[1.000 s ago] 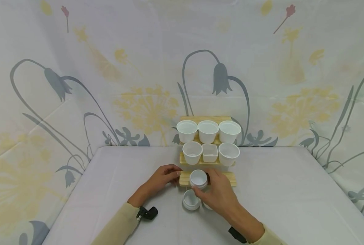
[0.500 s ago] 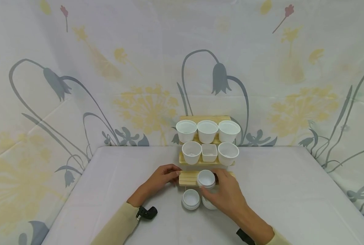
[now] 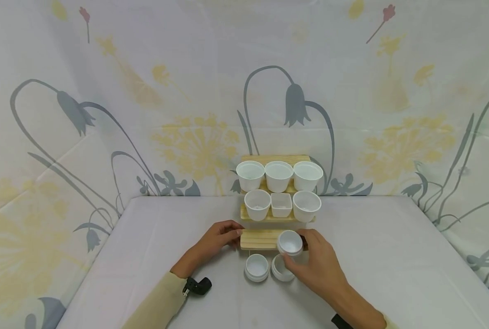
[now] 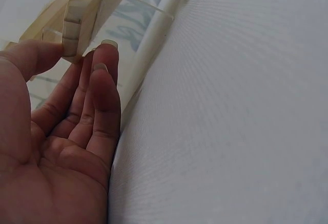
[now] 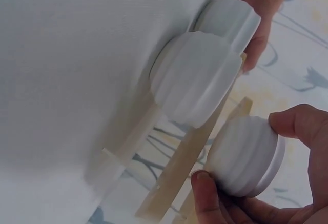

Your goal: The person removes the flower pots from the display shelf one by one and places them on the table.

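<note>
Viewing from the head camera, the right hand point(image 3: 316, 265) pinches a small white ribbed jar point(image 3: 290, 242) over the right part of the lowest step of the wooden tiered rack point(image 3: 258, 238), while the left hand point(image 3: 215, 240) steadies that step's left end with curled fingers. A sound placement probably calls for lowering the jar flat onto the plank, clear of the edge. Counted: three cups point(image 3: 279, 175) on the top step, three on the middle, two jars point(image 3: 257, 267) on the table point(image 3: 392, 256), one held. The left wrist view shows fingertips point(image 4: 105, 55) touching the rack's edge point(image 4: 72, 26). The right wrist view shows thumb and fingers point(image 5: 210, 188) gripping the held jar point(image 5: 246, 155) beside the two resting jars point(image 5: 197, 78).
</note>
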Demonstrator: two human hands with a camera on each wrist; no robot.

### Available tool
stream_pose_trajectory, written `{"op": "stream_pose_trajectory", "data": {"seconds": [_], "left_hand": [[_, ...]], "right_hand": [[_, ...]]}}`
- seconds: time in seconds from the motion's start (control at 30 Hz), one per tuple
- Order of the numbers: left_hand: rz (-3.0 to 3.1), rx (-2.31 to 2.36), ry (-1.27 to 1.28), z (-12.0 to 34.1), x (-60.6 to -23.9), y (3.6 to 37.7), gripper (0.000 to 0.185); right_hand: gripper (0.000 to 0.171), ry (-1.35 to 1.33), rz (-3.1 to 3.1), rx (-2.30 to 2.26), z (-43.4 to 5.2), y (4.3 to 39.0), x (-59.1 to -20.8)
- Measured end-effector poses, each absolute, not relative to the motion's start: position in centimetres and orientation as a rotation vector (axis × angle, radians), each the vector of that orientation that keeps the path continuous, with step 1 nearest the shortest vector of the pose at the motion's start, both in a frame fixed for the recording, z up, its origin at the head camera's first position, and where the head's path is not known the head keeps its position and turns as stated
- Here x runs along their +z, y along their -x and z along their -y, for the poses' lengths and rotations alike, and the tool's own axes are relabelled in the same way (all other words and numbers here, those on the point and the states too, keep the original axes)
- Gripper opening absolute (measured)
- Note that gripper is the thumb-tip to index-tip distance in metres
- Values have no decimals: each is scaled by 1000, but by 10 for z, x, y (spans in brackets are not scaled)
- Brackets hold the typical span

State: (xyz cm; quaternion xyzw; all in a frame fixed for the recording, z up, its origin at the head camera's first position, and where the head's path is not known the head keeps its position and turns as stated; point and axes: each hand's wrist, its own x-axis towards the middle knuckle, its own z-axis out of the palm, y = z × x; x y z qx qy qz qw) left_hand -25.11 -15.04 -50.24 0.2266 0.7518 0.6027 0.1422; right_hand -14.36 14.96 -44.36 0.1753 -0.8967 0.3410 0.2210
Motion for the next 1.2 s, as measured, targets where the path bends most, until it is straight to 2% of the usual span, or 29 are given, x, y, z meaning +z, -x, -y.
{"op": "stream_pose_trajectory", "data": {"seconds": [0.77, 1.2], "left_hand": [[-2173, 1737, -648, 150, -499, 248, 28], [-2172, 1734, -652, 150, -499, 248, 29]], "right_hand": [[50, -454, 2475, 845, -179, 127, -452], [48, -361, 2676, 851, -189, 123, -448]]}}
